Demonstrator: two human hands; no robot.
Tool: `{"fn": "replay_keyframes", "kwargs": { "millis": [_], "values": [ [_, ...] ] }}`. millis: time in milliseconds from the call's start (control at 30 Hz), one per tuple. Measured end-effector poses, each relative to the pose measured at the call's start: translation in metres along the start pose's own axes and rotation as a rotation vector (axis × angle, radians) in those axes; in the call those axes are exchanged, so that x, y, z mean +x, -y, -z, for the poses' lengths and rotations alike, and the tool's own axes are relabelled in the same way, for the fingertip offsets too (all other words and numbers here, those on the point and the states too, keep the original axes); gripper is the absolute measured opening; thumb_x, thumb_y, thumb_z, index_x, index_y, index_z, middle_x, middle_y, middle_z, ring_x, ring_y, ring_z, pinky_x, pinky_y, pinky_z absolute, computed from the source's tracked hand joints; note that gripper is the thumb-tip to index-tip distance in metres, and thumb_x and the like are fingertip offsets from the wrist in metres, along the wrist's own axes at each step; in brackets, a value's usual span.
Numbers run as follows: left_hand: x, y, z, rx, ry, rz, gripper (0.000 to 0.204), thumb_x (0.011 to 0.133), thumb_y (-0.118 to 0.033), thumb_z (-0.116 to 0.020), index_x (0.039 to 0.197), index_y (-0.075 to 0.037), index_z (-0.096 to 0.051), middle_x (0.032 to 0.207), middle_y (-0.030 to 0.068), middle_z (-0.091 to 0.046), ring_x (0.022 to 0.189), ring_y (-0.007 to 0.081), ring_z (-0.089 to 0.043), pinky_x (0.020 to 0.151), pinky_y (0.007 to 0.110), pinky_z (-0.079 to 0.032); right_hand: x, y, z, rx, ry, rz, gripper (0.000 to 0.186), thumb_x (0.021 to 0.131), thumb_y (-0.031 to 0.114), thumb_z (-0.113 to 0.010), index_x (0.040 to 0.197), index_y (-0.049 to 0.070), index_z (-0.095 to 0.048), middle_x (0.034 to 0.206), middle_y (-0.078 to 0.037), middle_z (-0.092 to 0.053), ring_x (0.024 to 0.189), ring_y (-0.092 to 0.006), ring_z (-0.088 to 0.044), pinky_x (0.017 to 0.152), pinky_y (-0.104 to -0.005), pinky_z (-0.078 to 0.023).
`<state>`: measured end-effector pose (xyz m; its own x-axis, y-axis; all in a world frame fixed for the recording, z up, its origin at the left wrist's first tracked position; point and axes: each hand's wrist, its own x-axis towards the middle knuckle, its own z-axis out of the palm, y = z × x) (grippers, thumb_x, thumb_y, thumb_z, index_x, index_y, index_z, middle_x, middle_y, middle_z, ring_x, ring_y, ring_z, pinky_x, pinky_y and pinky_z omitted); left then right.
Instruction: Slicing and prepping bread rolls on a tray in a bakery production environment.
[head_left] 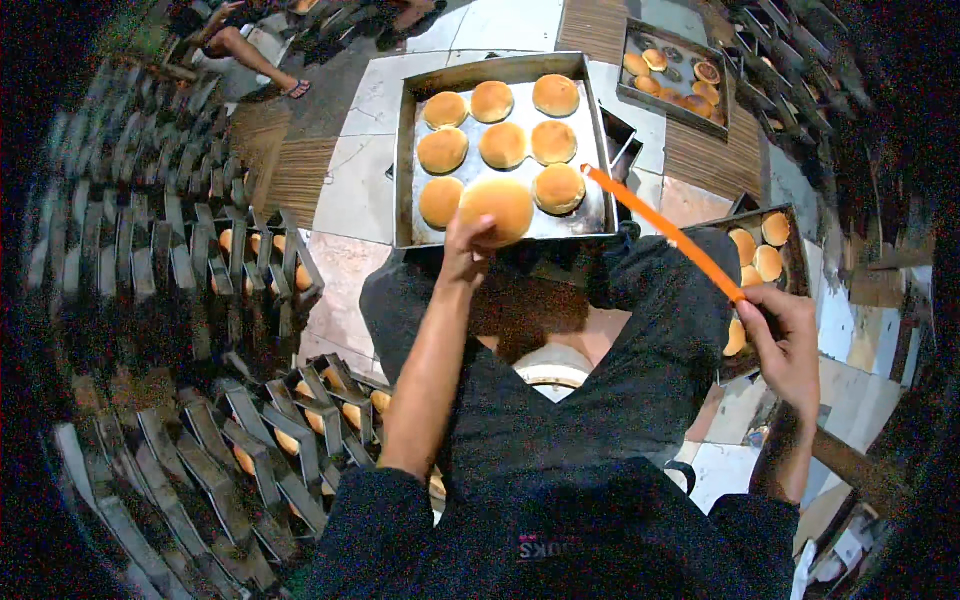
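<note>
A square metal tray lies at my knees, with several golden round buns spread across it. My left hand is shut on a larger-looking bun, raised over the tray's near edge with the thumb on it. My right hand grips a long, thin orange stick by its lower end, to the right of the tray; the stick's upper end reaches the tray's right side, and whether it touches is unclear.
Trays of buns stand at back right and beside my right knee. Tightly stacked metal pans line the left, some holding bread; more racks rise at right. Another person's bare leg shows at the upper left.
</note>
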<state>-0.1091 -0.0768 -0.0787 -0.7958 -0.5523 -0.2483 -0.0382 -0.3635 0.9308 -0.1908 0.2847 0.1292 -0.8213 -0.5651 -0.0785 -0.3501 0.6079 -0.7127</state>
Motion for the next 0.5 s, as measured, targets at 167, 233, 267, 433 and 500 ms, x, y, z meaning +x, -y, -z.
{"fn": "replay_keyframes", "kwargs": {
  "millis": [167,233,267,433,500],
  "values": [
    [-0.080,-0.035,0.001,-0.700,-0.106,0.232,0.053,0.088,-0.047,-0.041,0.119,-0.006,-0.054,0.120,0.0117,-0.057,0.110,0.0293,-0.055,0.096,0.047,-0.041,0.001,0.038,-0.027,-0.053,0.190,0.111,0.010,0.083,0.006,-0.058,0.086,-0.003,-0.063,0.074,-0.015,-0.063,0.066,-0.0258,-0.063,0.060,-0.0317,-0.046],
    [-0.101,-0.027,0.019,-0.756,-0.105,0.211,0.052,0.090,-0.046,-0.039,0.118,-0.005,-0.054,0.118,0.0123,-0.058,0.108,0.0300,-0.057,0.094,0.047,-0.043,0.000,0.046,-0.036,-0.109,0.154,0.277,0.012,0.082,0.007,-0.058,0.085,-0.003,-0.063,0.075,-0.016,-0.064,0.067,-0.0295,-0.063,0.061,-0.0334,-0.047],
    [-0.114,-0.029,0.026,-0.781,-0.077,0.198,0.052,0.090,-0.046,-0.039,0.117,-0.004,-0.055,0.117,0.0127,-0.059,0.107,0.0300,-0.057,0.094,0.047,-0.044,0.001,0.051,-0.038,-0.121,0.169,0.290,0.012,0.082,0.007,-0.058,0.085,-0.003,-0.063,0.075,-0.016,-0.064,0.067,-0.0295,-0.063,0.061,-0.0334,-0.047],
    [-0.153,-0.048,0.029,-0.739,-0.075,0.134,0.052,0.092,-0.045,-0.038,0.113,-0.002,-0.056,0.109,0.0132,-0.063,0.099,0.0282,-0.062,0.090,0.042,-0.047,0.009,0.084,-0.034,-0.219,0.341,0.311,0.013,0.081,0.007,-0.060,0.087,-0.005,-0.063,0.079,-0.020,-0.065,0.073,-0.0336,-0.064,0.068,-0.0364,-0.049],
    [-0.160,-0.044,0.034,-0.674,-0.108,0.088,0.049,0.094,-0.040,-0.037,0.109,0.001,-0.058,0.105,0.0140,-0.064,0.093,0.0259,-0.063,0.086,0.037,-0.048,0.012,0.095,-0.035,-0.242,0.308,0.439,0.012,0.081,0.005,-0.060,0.088,-0.005,-0.063,0.081,-0.020,-0.064,0.074,-0.0339,-0.064,0.069,-0.0364,-0.049]
  ]
}}
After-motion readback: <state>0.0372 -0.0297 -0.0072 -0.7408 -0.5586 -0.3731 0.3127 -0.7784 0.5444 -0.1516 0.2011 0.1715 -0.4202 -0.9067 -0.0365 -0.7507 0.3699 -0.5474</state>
